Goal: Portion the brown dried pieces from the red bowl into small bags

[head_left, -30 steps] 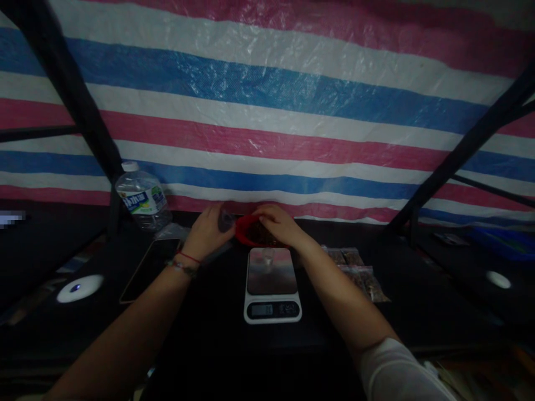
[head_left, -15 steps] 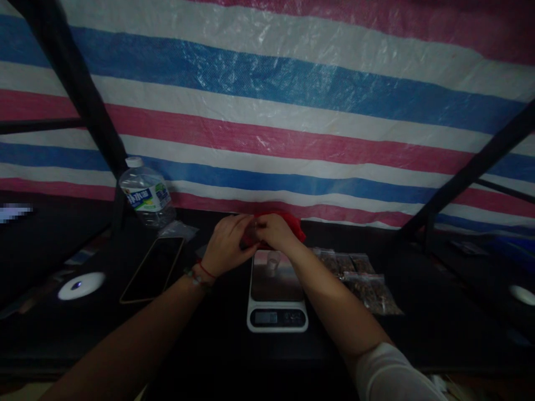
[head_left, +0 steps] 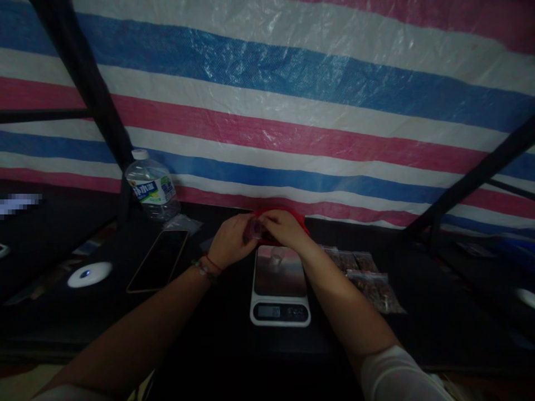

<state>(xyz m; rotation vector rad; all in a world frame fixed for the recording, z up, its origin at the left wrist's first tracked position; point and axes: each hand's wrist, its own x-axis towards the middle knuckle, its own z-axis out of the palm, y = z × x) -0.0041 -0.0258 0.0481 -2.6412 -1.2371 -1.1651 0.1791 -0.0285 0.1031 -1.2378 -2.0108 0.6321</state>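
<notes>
My left hand [head_left: 231, 238] is closed around a small see-through plastic piece [head_left: 256, 228]; whether it is a bag or a cup I cannot tell. Beside it, my right hand [head_left: 285, 227] has its fingers curled together over a red bag [head_left: 301, 221], and what they pinch is hidden. Both hands are just behind a white digital scale [head_left: 280, 318] with a metal plate. On that plate, toward its back, stands a small clear cup [head_left: 276, 257]. The red bag is partly covered by my hands.
Several clear zip bags of brown bits [head_left: 378, 289] lie right of the scale. To the left are a phone [head_left: 159, 262], a white oval device [head_left: 90, 274], a large clear bottle [head_left: 152, 186] and clear plastic bags [head_left: 183, 224]. A striped sheet [head_left: 292, 133] hangs behind.
The view has shifted slightly. My left hand has turned a little, so the clear plastic piece shows more plainly, and my right fingers have shifted slightly beside it.
</notes>
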